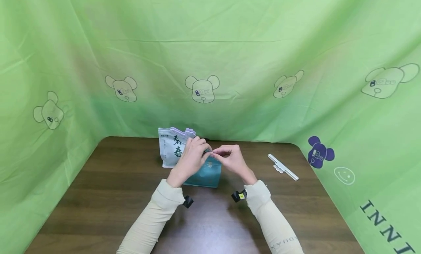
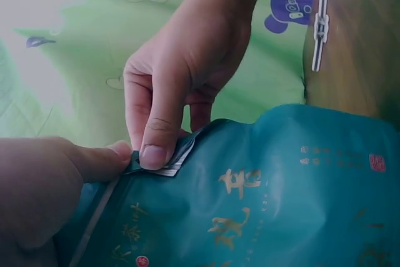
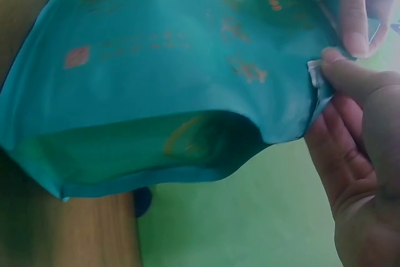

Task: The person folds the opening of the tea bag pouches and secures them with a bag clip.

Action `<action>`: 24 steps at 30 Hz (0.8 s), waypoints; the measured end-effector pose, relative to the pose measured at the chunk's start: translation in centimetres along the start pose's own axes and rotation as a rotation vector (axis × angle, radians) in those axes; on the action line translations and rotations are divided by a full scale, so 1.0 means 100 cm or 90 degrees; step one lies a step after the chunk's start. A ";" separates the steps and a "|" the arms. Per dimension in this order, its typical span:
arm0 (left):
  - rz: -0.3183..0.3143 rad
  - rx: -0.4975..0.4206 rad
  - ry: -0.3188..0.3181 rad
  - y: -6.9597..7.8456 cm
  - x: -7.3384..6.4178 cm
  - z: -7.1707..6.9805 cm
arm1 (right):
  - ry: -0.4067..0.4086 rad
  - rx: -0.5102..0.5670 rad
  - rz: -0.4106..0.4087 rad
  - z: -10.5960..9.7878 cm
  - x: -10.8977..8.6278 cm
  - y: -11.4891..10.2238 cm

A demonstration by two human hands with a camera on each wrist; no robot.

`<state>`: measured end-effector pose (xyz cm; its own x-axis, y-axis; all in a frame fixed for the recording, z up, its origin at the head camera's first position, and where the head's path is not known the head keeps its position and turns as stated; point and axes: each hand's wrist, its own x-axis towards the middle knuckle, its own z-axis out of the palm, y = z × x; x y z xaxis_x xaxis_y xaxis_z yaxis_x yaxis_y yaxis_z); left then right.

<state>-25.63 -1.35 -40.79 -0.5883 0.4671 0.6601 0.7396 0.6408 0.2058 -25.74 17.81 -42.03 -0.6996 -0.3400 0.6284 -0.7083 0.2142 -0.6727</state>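
Note:
A teal pouch [image 1: 205, 175] with gold lettering stands on the table. My left hand [image 1: 193, 155] pinches its top edge. At the corner beside it, my right hand [image 1: 231, 159] pinches the edge between thumb and fingers, close to the left fingertips. The left wrist view shows the top edge folded under the right thumb, with a small pale striped patch [image 2: 172, 171] showing. In the right wrist view the pouch's side gusset [image 3: 144, 148] bulges open below the pinched top. Behind stands a white pouch [image 1: 169, 148] with dark characters and a purple bag clip [image 1: 179, 132] on its top.
A white bag clip [image 1: 283, 167] lies on the brown table [image 1: 108, 195] to the right of my hands. Green cloth [image 1: 204, 56] printed with bear heads hangs behind the table and along both sides.

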 end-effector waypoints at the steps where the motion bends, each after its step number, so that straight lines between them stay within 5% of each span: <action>1: 0.000 0.000 0.004 0.000 0.000 0.001 | 0.002 0.007 0.011 0.000 0.000 0.001; 7: -0.014 0.010 0.029 0.001 -0.002 0.005 | 0.005 0.033 0.067 0.000 -0.005 0.004; 24: -0.047 0.024 0.013 0.004 0.001 0.004 | 0.012 0.005 0.084 -0.001 -0.009 0.004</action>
<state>-25.53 -0.78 -40.91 -0.6342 0.4055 0.6582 0.6811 0.6959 0.2276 -25.40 18.28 -42.80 -0.7880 -0.2915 0.5423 -0.6099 0.2489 -0.7524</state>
